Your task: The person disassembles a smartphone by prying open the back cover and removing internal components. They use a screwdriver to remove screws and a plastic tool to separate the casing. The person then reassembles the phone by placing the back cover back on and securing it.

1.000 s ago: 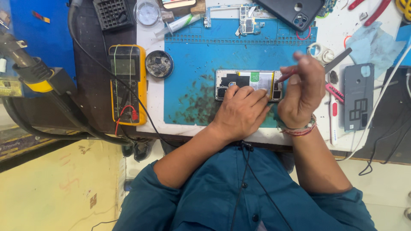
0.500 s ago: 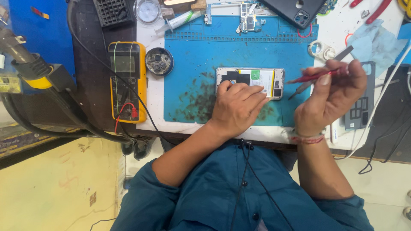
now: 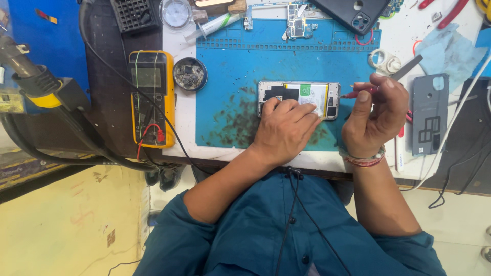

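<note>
An opened phone (image 3: 306, 94) with its back removed lies on the blue work mat (image 3: 240, 66). My left hand (image 3: 284, 131) rests palm down over the phone's lower left part and presses it to the mat. My right hand (image 3: 376, 115) is just right of the phone, fingers curled around a thin red-handled tool (image 3: 358, 93) whose tip points at the phone's right end. A grey flat pry tool (image 3: 407, 67) also sticks out from this hand's fingers.
A yellow multimeter (image 3: 152, 97) lies left of the mat, with a round tin of small parts (image 3: 190, 74) beside it. A grey phone back cover (image 3: 430, 113) lies at the right. A circuit board (image 3: 295, 20), a dark phone case (image 3: 356, 12) and a syringe (image 3: 212, 25) lie at the back.
My right hand drew away to the right of the phone with the red tool, then came back toward its right end. My left hand stayed on the phone.
</note>
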